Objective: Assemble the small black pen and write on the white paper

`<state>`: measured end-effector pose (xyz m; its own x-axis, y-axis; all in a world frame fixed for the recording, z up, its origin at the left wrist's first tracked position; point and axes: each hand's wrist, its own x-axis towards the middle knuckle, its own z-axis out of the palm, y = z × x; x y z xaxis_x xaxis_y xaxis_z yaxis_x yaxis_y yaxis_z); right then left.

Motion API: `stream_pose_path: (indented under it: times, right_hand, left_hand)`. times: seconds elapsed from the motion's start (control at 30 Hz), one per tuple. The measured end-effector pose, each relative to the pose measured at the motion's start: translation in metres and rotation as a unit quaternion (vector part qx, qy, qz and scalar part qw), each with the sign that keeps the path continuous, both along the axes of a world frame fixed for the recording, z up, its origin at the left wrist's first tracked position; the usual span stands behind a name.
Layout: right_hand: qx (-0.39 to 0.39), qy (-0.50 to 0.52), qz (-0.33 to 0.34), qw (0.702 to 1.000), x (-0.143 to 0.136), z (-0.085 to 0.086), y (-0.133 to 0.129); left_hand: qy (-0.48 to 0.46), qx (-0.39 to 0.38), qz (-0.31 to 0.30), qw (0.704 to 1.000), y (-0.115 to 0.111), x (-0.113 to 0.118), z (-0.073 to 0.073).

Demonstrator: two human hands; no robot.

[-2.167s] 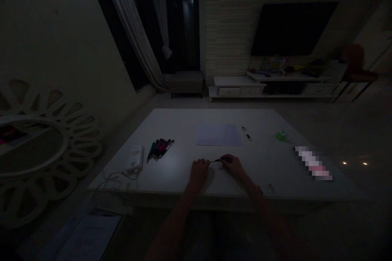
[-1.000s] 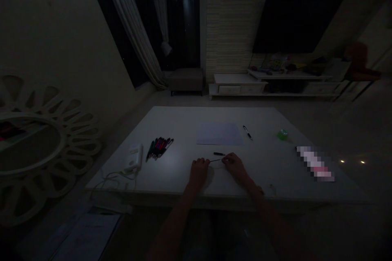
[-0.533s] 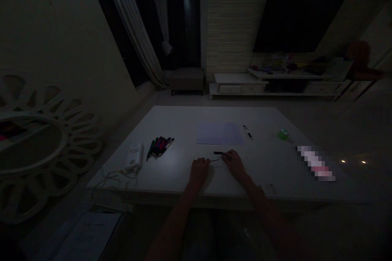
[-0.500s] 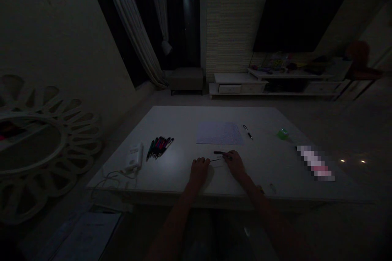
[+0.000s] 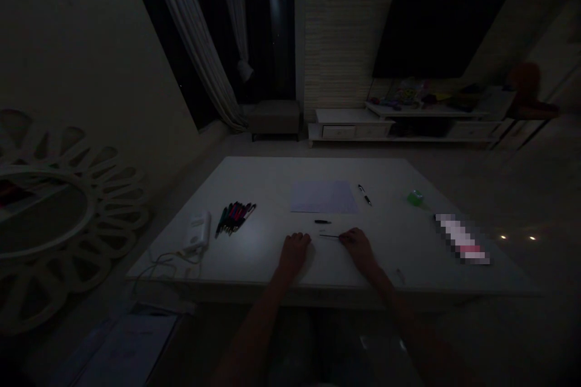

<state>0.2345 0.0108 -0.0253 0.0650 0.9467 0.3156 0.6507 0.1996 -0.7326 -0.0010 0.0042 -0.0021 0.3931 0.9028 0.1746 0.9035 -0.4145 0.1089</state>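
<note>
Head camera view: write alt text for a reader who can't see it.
The right hand holds one end of a thin dark rod at a white table in a dim room; the left hand rests nearby. Beyond them lie a short dark pen-like piece and paper, with a pile of pens off to the left.

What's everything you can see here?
Rectangular table: 1, white, centre
Pens: pile, mixed colours, left
Boxy device: 1, white, beside pens
Paper sheet: 1, whitish, centre
Slim pen: 1, black-and-white, beside sheet
Penlike piece: 1, black, below sheet
Thin rod: 1, dark, centre
Small object: 1, green, right
Blurred slab: 1, pinkish, right
Low stool: 1, grey, window
Curtains: 2, pale, window
Flat TV: 1, black, wall
Cabinet: 1, white, below TV
Chair: 1, orange, right
Mirror: 1, pale-framed, left
Papers: uncounted, white, lower left
Left hand: 1, centre
Right hand: 1, holding rod
</note>
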Motion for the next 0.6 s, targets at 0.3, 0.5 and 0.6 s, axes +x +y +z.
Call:
stream_pose_path:
  times: [0.3,0.5,0.6]
  right_hand:
    - [0.016,-0.054,0.004,0.998,-0.013,-0.004,0.005]
    - [0.044,-0.096,-0.010,0.994,0.006,-0.010,-0.011]
    - [0.044,-0.147,-0.026,0.988,0.019,-0.012,-0.019]
  left_hand:
    - [-0.013,0.009,-0.067,0.998,-0.003,-0.002,0.000]
    - [-0.016,0.028,-0.113,0.993,0.000,0.001,0.000]
    - [-0.031,0.034,-0.099,0.994,0.000,-0.005,0.003]
